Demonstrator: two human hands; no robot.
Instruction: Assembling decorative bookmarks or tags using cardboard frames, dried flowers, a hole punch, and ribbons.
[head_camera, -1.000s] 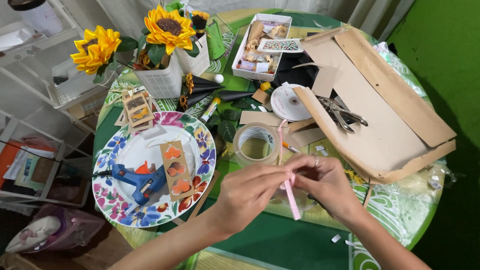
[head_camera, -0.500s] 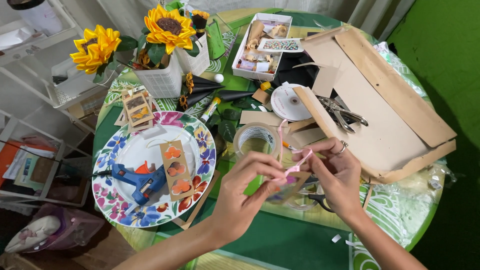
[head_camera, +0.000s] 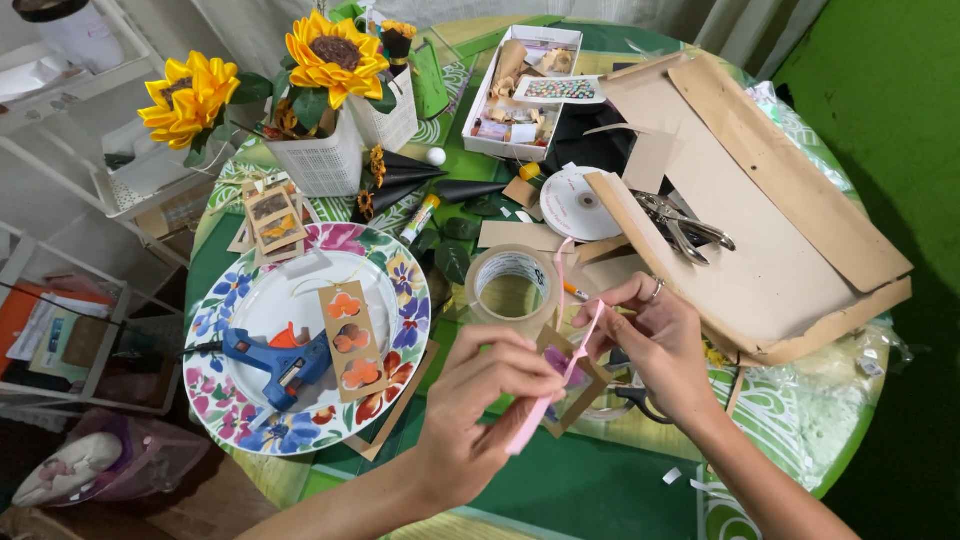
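My left hand (head_camera: 480, 400) pinches the lower part of a thin pink ribbon (head_camera: 560, 380) near the table's front. My right hand (head_camera: 650, 340) grips the same ribbon higher up, with a ring on one finger. The ribbon runs upward past a roll of clear tape (head_camera: 512, 285) toward a white ribbon spool (head_camera: 580, 203). Between my hands a small brown card tag (head_camera: 578, 395) with a pink flower lies partly hidden under my fingers.
A floral plate (head_camera: 240, 420) at the left holds a blue glue gun (head_camera: 280, 360) and a brown flower tag (head_camera: 350, 340). Paper sunflowers in white baskets (head_camera: 330, 160) stand behind. A cardboard piece (head_camera: 780, 260) with pliers (head_camera: 690, 230) lies right, a white box (head_camera: 520, 90) of supplies behind.
Both hands have lifted slightly and drawn the pink ribbon taut between them, tilting it from upright to diagonal. My right hand has moved up and right.
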